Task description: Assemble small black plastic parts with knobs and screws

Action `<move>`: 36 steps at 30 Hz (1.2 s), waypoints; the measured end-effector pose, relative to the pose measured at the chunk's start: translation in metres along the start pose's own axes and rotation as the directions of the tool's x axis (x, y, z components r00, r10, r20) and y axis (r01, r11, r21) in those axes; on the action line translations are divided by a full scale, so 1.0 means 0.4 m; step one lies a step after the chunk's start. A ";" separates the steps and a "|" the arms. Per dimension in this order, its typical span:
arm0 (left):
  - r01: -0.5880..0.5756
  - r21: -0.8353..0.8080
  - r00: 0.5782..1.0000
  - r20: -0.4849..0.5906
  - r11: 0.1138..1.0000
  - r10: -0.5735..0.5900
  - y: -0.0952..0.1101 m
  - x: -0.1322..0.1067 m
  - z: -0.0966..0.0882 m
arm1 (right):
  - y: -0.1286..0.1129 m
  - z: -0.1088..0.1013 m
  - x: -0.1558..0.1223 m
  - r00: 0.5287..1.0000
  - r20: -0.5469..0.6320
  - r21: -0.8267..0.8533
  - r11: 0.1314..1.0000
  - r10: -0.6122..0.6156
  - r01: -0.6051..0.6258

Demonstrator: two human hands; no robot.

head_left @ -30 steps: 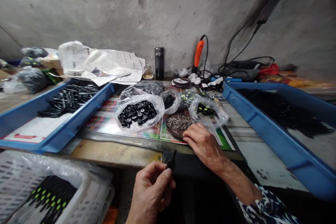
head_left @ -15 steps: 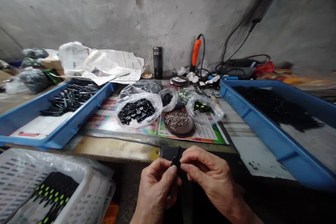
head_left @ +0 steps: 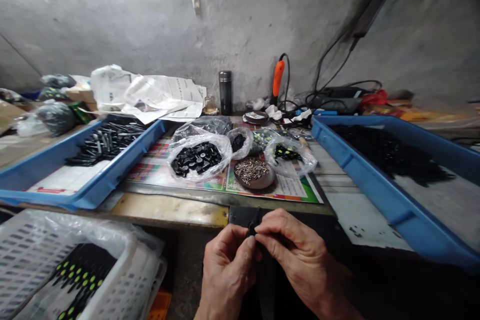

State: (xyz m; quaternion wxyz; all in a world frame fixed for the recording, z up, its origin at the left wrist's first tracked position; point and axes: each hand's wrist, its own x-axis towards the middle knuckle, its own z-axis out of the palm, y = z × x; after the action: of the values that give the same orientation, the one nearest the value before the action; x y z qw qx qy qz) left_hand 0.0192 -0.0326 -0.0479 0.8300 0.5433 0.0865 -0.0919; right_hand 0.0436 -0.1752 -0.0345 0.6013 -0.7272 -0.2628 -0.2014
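Observation:
Just in front of the bench edge, both hands meet fingertip to fingertip. Between thumb and fingers, my left hand [head_left: 227, 267] grips a small black plastic part [head_left: 252, 226] with a rounded end and a thin piece pointing up. My right hand [head_left: 300, 257] is closed in a pinch against that part's right side. Whatever sits between its fingertips is too small to make out. Ahead of the hands lies a round brown dish [head_left: 260, 182] heaped with small metal pins [head_left: 250, 169]. Beside it, a clear bag [head_left: 227, 160] holds black round-headed parts [head_left: 197, 158].
Blue trays with black parts flank the bench: a left tray [head_left: 107, 190] and a right tray [head_left: 375, 195]. A white basket [head_left: 131, 260] stands low at left. Farther back are a bag of black-and-green parts [head_left: 287, 152], a dark flask [head_left: 225, 92] and an orange-handled tool [head_left: 277, 77].
The view has shifted slightly. My right fingertips have come in closer against the black part, which my left hand still holds.

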 end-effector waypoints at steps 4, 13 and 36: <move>-0.063 0.039 0.998 0.004 0.997 0.063 -0.015 -0.001 -0.003 | 0.006 0.011 -0.004 0.995 -0.002 0.046 0.994 0.098 -0.098; -0.083 0.012 0.993 0.080 0.997 0.081 -0.014 -0.002 -0.001 | 0.031 0.025 -0.014 0.756 0.262 0.344 0.674 0.599 -0.653; -0.043 0.005 0.997 0.057 0.999 0.043 -0.017 -0.008 0.001 | 0.024 0.015 -0.021 0.818 0.266 0.203 0.800 0.510 -0.565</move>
State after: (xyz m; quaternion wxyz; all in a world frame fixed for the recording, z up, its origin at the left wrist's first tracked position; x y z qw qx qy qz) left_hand 0.0144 -0.0354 -0.0533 0.8322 0.5448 0.0509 -0.0898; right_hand 0.0429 -0.1716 -0.0481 0.6985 -0.6983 -0.1283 0.0897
